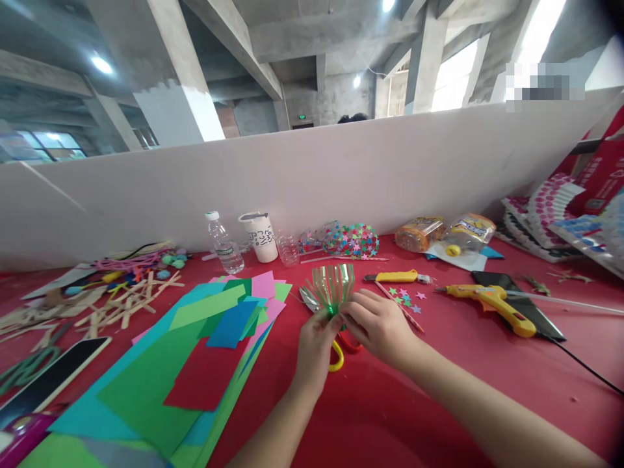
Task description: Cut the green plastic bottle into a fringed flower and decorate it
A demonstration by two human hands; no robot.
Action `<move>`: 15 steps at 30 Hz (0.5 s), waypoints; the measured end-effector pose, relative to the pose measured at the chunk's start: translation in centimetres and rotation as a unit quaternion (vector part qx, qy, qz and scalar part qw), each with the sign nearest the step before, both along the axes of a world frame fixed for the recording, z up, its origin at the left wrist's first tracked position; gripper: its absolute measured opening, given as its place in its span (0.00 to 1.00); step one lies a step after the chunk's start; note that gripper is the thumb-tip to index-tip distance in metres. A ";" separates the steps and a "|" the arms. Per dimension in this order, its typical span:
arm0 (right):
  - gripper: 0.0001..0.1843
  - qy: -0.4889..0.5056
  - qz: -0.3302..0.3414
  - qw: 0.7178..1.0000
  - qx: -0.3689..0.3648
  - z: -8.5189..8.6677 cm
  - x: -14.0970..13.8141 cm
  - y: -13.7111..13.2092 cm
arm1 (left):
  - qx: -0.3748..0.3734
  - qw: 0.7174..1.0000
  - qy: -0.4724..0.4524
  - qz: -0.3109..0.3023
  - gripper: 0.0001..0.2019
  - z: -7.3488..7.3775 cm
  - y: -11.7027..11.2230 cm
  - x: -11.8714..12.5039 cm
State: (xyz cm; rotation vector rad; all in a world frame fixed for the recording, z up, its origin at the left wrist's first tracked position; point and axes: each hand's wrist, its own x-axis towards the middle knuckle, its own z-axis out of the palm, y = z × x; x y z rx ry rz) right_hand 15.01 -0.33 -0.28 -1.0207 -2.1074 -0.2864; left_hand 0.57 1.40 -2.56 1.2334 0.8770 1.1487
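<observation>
A green plastic bottle bottom [329, 288], cut into upright strips that fan outward, stands on the red table [390, 403]. My left hand [314, 348] grips its lower left side with curled fingers. My right hand [377, 325] pinches the strips at its lower right. Scissors with yellow and red handles [341, 351] lie under my hands, their blades poking out to the left of the bottle piece.
Coloured paper sheets [195, 351] cover the left. Wooden sticks [117, 305], a phone [53, 377], a water bottle [224, 244], a white cup [258, 235], a star-covered bottle [351, 239], a yellow box cutter [397, 277], a glue gun [492, 302] and a white partition [341, 169] surround them.
</observation>
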 end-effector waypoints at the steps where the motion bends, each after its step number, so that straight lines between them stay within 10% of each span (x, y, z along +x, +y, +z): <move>1: 0.12 -0.004 0.004 1.000 -0.001 -0.1 0.0 0.0 | 0.001 1.000 -0.005 -0.001 0.09 -0.2 0.0 0.0; 15: 0.05 0.107 -0.010 0.991 -0.080 -0.4 0.0 0.7 | 0.058 0.997 0.047 0.028 0.11 -0.6 0.7 -0.3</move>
